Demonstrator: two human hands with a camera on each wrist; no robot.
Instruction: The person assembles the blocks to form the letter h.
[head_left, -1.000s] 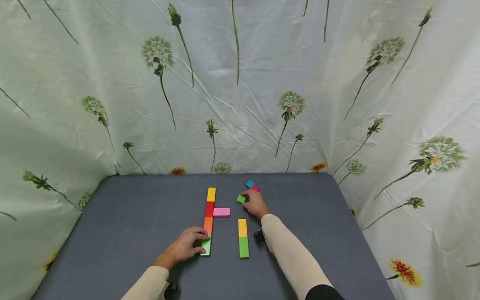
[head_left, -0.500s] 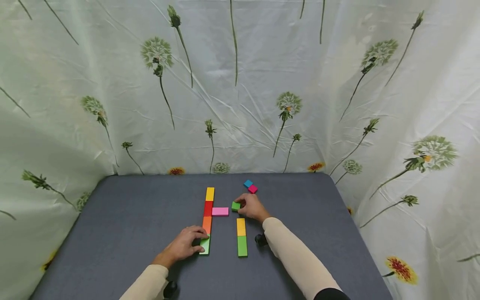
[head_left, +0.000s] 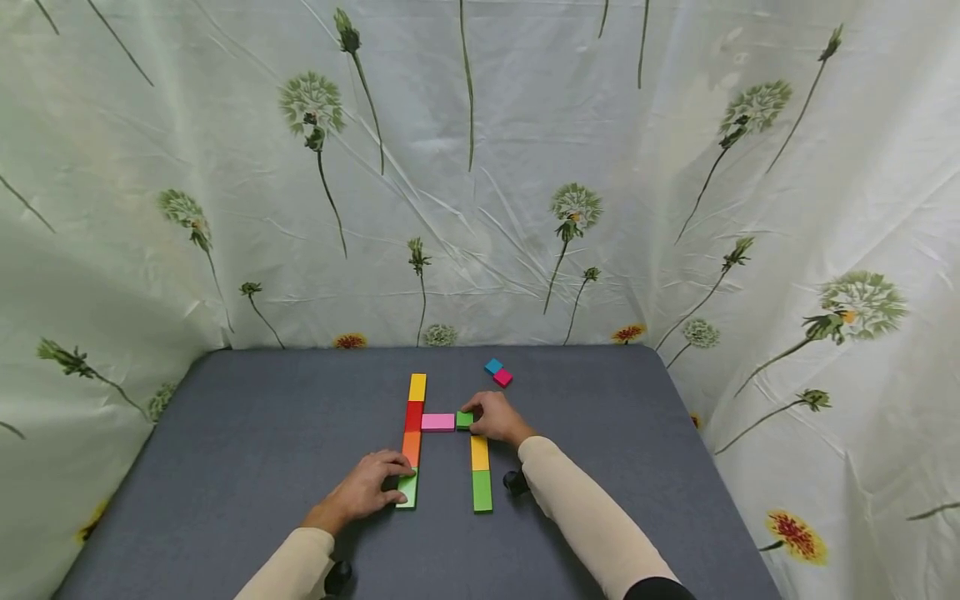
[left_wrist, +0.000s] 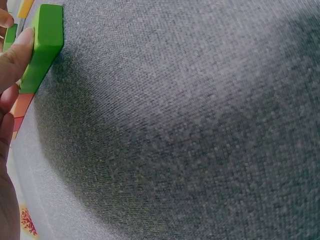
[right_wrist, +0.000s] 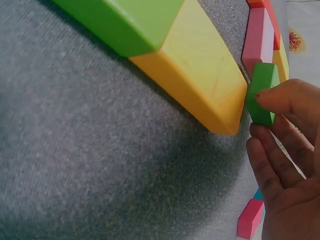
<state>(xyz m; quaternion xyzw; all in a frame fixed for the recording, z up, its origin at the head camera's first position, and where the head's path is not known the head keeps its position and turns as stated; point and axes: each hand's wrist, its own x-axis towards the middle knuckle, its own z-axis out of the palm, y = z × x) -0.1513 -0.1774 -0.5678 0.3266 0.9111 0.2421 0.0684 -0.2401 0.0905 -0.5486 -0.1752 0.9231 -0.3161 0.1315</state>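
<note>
My right hand pinches a small green block between thumb and fingers. That block lies at the right end of a pink block, just beyond the far end of a yellow block; whether they touch is hard to tell. A longer green block continues from the yellow one towards me. On the left, my left hand rests thumb and fingertips on a light green block, the near end of a column. Further up that column come an orange block, a red block and a yellow one.
A blue block and a magenta block lie together near the far edge of the grey table. Behind the table hangs a pale curtain with a dandelion print.
My right hand has brought the small green block left and towards me, from near the magenta block to the pink block's end. The left hand stays on the light green block.
</note>
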